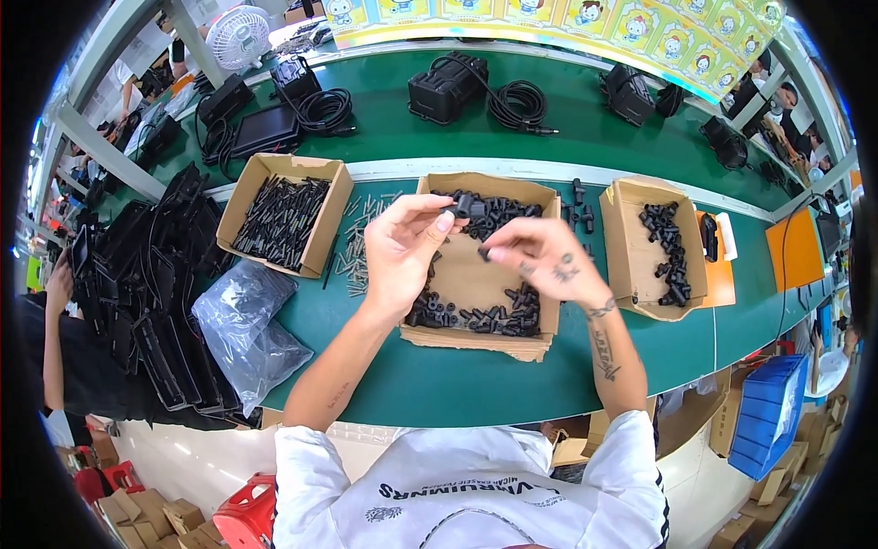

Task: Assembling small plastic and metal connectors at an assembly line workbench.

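Over the middle cardboard box (471, 274), my left hand (399, 252) pinches a small black plastic fitting (467, 207) between thumb and fingers. To its right, my right hand (556, 261) is closed with fingertips together on a small dark piece (485, 253), too small to name. The two pieces are apart. Black fittings (503, 316) lie heaped along the near and far sides of the box, with bare cardboard between them.
A left box (333, 216) holds thin dark rods; metal pins (351, 261) lie beside it. A right box (640, 265) holds more fittings. A clear plastic bag (247, 325) and black frames (151, 293) are at left. Cabled black cases (448, 89) stand on the far bench.
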The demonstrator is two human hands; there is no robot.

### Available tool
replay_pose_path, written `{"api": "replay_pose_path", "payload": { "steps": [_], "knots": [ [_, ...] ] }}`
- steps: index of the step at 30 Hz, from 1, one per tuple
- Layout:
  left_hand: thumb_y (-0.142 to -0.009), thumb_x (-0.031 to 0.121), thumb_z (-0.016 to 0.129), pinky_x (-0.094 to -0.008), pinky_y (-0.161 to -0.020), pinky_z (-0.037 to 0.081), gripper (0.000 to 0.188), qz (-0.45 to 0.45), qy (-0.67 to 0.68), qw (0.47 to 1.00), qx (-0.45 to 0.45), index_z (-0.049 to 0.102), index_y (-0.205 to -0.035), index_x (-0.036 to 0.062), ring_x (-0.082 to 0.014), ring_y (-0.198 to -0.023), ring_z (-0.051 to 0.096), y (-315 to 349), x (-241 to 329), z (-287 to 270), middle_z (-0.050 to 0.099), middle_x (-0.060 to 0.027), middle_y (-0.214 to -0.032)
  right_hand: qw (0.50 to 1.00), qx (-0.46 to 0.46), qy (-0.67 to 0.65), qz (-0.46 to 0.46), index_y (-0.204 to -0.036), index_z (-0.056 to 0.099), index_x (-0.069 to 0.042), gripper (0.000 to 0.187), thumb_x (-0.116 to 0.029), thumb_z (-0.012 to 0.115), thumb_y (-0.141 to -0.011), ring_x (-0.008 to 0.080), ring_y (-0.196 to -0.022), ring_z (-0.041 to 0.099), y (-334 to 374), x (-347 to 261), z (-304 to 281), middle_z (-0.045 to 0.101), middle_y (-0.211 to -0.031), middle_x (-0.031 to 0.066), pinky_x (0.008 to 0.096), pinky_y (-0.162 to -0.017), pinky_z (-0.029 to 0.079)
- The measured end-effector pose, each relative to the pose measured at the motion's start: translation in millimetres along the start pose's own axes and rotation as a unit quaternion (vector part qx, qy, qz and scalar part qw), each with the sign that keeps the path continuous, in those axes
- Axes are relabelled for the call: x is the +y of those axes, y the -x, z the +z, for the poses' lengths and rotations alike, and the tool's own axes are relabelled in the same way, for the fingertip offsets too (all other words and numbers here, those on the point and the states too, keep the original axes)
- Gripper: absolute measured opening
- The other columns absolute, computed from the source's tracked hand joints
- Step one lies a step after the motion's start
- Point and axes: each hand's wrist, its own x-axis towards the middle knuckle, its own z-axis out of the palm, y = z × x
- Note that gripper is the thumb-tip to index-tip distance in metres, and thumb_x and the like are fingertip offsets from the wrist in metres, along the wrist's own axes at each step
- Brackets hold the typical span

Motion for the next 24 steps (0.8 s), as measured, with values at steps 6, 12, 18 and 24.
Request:
{"api": "replay_pose_path", "payload": {
  "steps": [6, 12, 18, 24],
  "knots": [
    [-0.091, 0.0, 0.068, -0.0326, -0.088, 0.056, 0.019, 0.022, 0.024, 0.999, -0.021, 0.064, -0.109, -0.0039, -0.02, -0.097, 0.068, 2.7, -4.9, 3.6, 0.068, -0.0136, -0.108, 0.931, 0.01, -0.366, -0.001, -0.104, 0.068, 0.003, 0.021, -0.017, 0.064, -0.097, 0.0117, -0.08, 0.065, 6.4, 0.0, -19.0, 0.068, -0.086, 0.0065, 0.0233, -0.07, 0.051],
    [-0.09, -0.001, 0.069, -0.034, -0.089, 0.057, 0.017, 0.068, 0.007, 0.997, -0.026, 0.065, -0.106, -0.0034, -0.0206, -0.101, 0.066, 6.6, -5.0, 8.3, 0.065, -0.0141, -0.11, 0.915, 0.019, -0.399, 0.05, -0.106, 0.066, -0.001, 0.021, -0.02, 0.061, -0.1, 0.009, -0.077, 0.061, 4.9, 3.0, -1.0, 0.067, -0.086, 0.0042, 0.0212, -0.072, 0.05],
    [-0.087, -0.008, 0.068, -0.0309, -0.087, 0.057, 0.018, 0.149, -0.038, 0.988, 0.0, 0.067, -0.105, -0.0042, -0.0215, -0.101, 0.067, 9.7, -11.9, 13.7, 0.066, -0.0156, -0.109, 0.892, 0.113, -0.431, 0.081, -0.098, 0.066, -0.004, 0.02, -0.023, 0.06, -0.1, 0.0071, -0.075, 0.059, 6.8, -1.0, 11.7, 0.065, -0.083, 0.0015, 0.0214, -0.07, 0.049],
    [-0.084, -0.011, 0.069, -0.0279, -0.081, 0.058, 0.02, 0.205, -0.117, 0.972, 0.014, 0.069, -0.102, -0.0034, -0.0217, -0.096, 0.069, 16.4, -11.3, 19.0, 0.068, -0.0167, -0.105, 0.911, 0.154, -0.376, 0.074, -0.094, 0.064, -0.005, 0.021, -0.025, 0.063, -0.099, 0.0067, -0.074, 0.058, 5.7, -0.4, 24.0, 0.064, -0.081, 0.0006, 0.0205, -0.068, 0.046]
  ]
}}
